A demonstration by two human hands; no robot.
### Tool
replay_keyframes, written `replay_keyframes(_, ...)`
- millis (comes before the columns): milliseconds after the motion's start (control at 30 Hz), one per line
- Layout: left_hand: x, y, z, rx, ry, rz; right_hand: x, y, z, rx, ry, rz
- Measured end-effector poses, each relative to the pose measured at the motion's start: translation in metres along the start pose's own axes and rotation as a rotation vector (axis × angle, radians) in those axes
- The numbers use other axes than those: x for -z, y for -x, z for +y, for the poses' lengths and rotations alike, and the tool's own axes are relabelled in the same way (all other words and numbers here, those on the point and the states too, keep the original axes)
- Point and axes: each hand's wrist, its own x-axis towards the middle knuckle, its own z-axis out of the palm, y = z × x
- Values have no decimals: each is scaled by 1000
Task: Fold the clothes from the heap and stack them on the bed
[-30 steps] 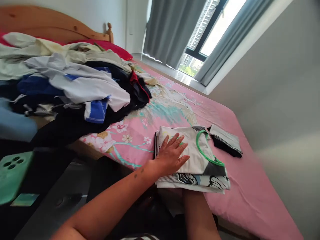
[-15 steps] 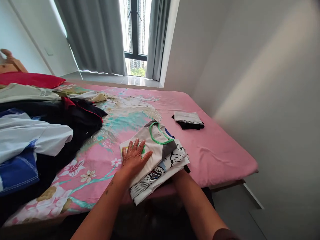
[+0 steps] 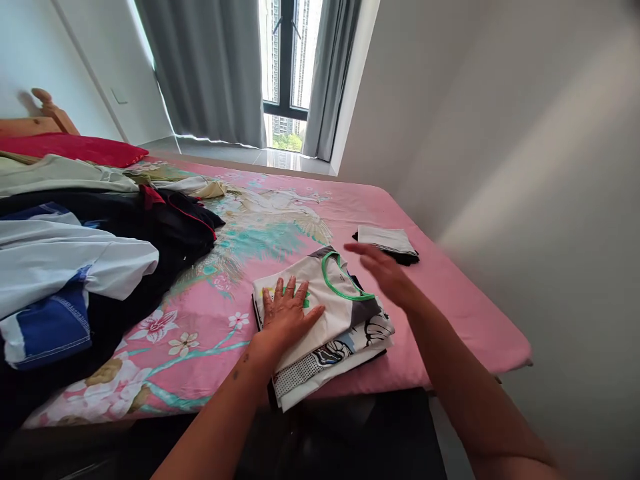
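Note:
A stack of folded shirts lies at the near edge of the bed. On top is a white T-shirt (image 3: 320, 327) with a green-trimmed neck and grey shoulders. My left hand (image 3: 290, 310) rests flat on it, fingers spread. Beneath it show a black-and-white patterned shirt (image 3: 345, 347) and a plain white layer (image 3: 320, 383). My right hand (image 3: 383, 270) is raised just right of the green collar, holding nothing, with its fingers stretched out and a little blurred. It appears to be above the stack, apart from it.
A smaller folded pile (image 3: 385, 239), grey over black, lies farther back on the pink bed sheet (image 3: 450, 320). Loose clothes (image 3: 115, 267) are heaped on the left, before a red pillow (image 3: 85, 148). A wall (image 3: 525, 167) stands on the right, a curtained window behind.
My right hand has come out from under the stack's near right edge and risen beside the collar. My left hand stays flat on the shirt. The view has shifted slightly.

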Motion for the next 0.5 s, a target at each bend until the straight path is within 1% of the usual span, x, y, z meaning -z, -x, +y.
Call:
replay_keyframes(33, 4, 3, -3, -9, 5, 8, -16, -2, -9, 60, 152, -125)
replay_keyframes(100, 9, 11, -11, -27, 1, 44, -51, -9, -11, 100, 467, -293)
replay_keyframes(167, 7, 19, -21, -32, -4, 65, -80, -19, 7, 67, 688, -364)
replay_keyframes(200, 4, 22, -26, -26, 0, 60, -91, -24, 21, 39, 746, -381)
replay_keyframes(267, -6, 24, -34, 1, 26, 35, -105, -32, 51, 4, 783, -395)
replay_keyframes(333, -14, 22, -39, 20, 53, 25, -111, -36, 73, 4, 782, -380)
replay_keyframes(400, -18, 17, -41, 23, 73, 27, -112, -38, 83, 2, 775, -362)
replay_keyframes(500, -17, 13, -39, 27, 103, 24, -112, -39, 79, -6, 730, -349)
